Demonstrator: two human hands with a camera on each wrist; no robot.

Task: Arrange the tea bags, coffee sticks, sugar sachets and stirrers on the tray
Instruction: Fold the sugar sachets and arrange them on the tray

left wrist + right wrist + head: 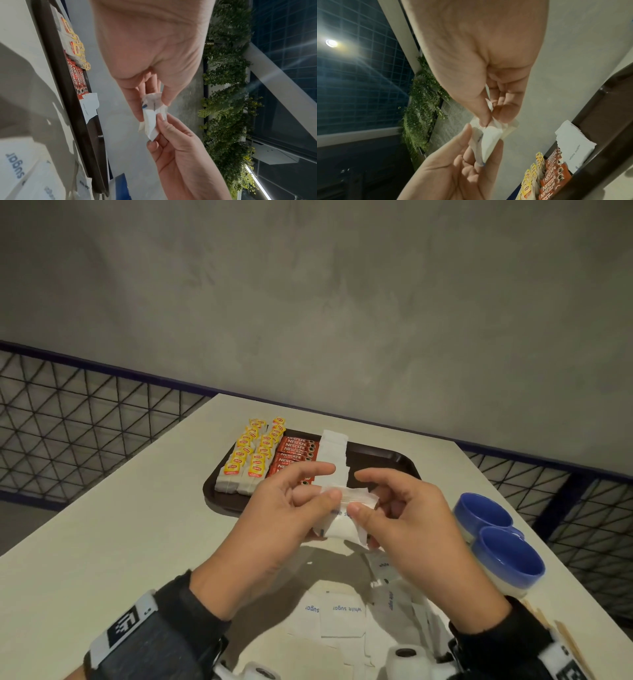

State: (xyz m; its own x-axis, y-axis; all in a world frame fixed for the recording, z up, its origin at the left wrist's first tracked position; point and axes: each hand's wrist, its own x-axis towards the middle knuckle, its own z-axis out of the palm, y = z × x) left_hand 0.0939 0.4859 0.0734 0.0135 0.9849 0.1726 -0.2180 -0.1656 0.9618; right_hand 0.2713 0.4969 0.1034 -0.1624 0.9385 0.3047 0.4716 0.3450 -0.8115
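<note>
Both hands meet just in front of the brown tray, above the pale counter. The left hand and the right hand share a small bunch of white sugar sachets. In the left wrist view the left thumb and fingers pinch the crumpled upper end of the bunch, while the right thumb and forefinger pinch its lower side. The right wrist view shows the same double pinch from the other side: the right thumb presses paper against the curled forefinger, and the left fingers cradle the sachets from below. The held sachets are raised clear of the counter.

On the tray, measured from its left edge, come two rows of yellow-tagged tea bags, then a block of red coffee sticks touching them, then a line of white sugar sachets already laid down. The tray's right part is bare brown plastic.

Nearer the person than the tray, a loose heap of more sugar sachets lies on the counter below the wrists. To the right of the tray stand two blue-rimmed cups, side by side and touching. Thin wooden stirrers lie on the counter near the right wrist, close to the cups.
</note>
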